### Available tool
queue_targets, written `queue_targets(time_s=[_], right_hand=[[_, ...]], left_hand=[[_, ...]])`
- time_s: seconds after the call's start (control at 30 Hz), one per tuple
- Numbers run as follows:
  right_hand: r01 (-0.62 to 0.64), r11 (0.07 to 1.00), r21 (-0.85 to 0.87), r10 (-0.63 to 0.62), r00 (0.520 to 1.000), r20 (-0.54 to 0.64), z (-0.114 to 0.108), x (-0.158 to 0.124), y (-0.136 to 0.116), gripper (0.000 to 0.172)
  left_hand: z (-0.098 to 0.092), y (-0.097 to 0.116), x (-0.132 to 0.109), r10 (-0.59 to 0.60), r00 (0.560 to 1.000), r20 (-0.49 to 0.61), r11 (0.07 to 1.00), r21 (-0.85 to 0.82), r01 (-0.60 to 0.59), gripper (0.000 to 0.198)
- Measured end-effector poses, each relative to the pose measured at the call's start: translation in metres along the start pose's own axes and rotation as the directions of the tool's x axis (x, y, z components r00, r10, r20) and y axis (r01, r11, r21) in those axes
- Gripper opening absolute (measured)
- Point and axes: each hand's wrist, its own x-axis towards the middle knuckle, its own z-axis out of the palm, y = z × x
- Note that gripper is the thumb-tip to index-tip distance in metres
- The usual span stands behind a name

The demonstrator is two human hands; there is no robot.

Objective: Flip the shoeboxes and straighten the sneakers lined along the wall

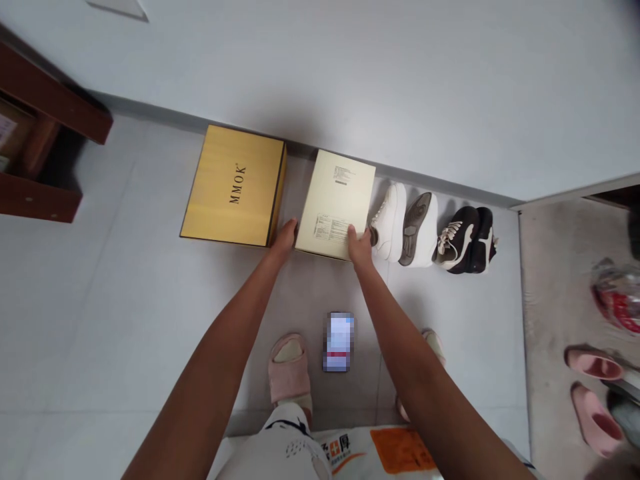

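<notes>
A cream shoebox (336, 200) with small printed text on its top rests by the wall. My right hand (361, 248) grips its near right corner, thumb on top and fingers down the side. At the box's near left edge is my left hand (284, 241), closed against the side, its fingertips partly hidden in the gap. Left of that gap stands a yellow box (233, 190) marked MMOK. Close to my right hand are a white shoe (391, 220) standing upright and another white shoe (421, 230) on its side, dark sole showing.
A pair of black shoes (463, 239) sits farther right. Between my feet, in pink slippers (290, 373), a phone (339, 341) lies on the floor. Brown wooden furniture (55, 127) stands at the left. Loose pink slippers (595, 417) and a plastic bottle (620, 297) lie beyond the right doorway.
</notes>
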Motion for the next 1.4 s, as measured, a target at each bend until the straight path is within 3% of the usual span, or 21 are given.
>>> queue_targets(time_s=[0.2,0.33,0.47,0.53,0.67,0.77,0.97,1.03,1.17,1.27,1.4], right_hand=[[-0.053,0.991,0.122,0.033,0.987,0.158,-0.010,0.006,-0.006,0.068],[-0.017,0.992,0.129,-0.004,0.987,0.161,-0.018,0.002,-0.004,0.072],[-0.060,0.991,0.117,0.035,0.977,0.211,-0.024,-0.002,0.002,0.082],[-0.010,0.991,0.132,-0.023,0.969,0.246,-0.025,-0.006,0.004,0.090],[0.158,0.977,0.144,-0.194,0.940,0.282,-0.019,-0.018,0.000,0.097],[0.155,0.980,0.121,-0.190,0.908,0.375,-0.014,-0.029,-0.011,0.099],[-0.022,0.973,0.228,-0.119,0.802,0.585,-0.013,-0.038,-0.041,0.103],[-0.065,0.964,0.258,-0.115,0.772,0.625,-0.015,-0.038,-0.047,0.096],[-0.089,0.946,0.311,-0.139,0.758,0.638,-0.022,-0.039,-0.051,0.077],[-0.102,0.931,0.350,-0.155,0.759,0.633,-0.026,-0.038,-0.049,0.074],[-0.064,0.937,0.342,-0.173,0.769,0.616,-0.027,-0.033,-0.043,0.077]], left_hand=[[0.009,0.001,-0.010,-0.007,0.996,0.084,0.998,0.066,0.001,0.061],[0.008,0.009,-0.020,0.030,0.993,0.113,0.998,0.059,-0.037,0.063],[0.003,0.022,-0.044,0.085,0.996,0.029,0.995,0.054,-0.087,0.068],[0.001,0.031,-0.058,0.057,0.998,0.036,0.998,0.014,-0.058,0.075],[0.000,0.048,-0.081,-0.068,0.985,0.161,0.992,-0.097,0.084,0.084],[0.003,0.058,-0.090,-0.041,0.990,0.136,0.997,-0.052,0.048,0.087],[0.013,0.067,-0.095,0.204,0.977,0.064,0.955,0.205,-0.213,0.085],[0.015,0.066,-0.094,0.237,0.969,0.064,0.928,0.281,-0.245,0.087],[0.018,0.060,-0.094,0.217,0.973,0.075,0.906,0.354,-0.230,0.092],[0.022,0.058,-0.093,0.179,0.980,0.092,0.929,0.311,-0.199,0.092],[0.023,0.053,-0.086,0.110,0.985,0.134,0.987,0.102,-0.124,0.075]])
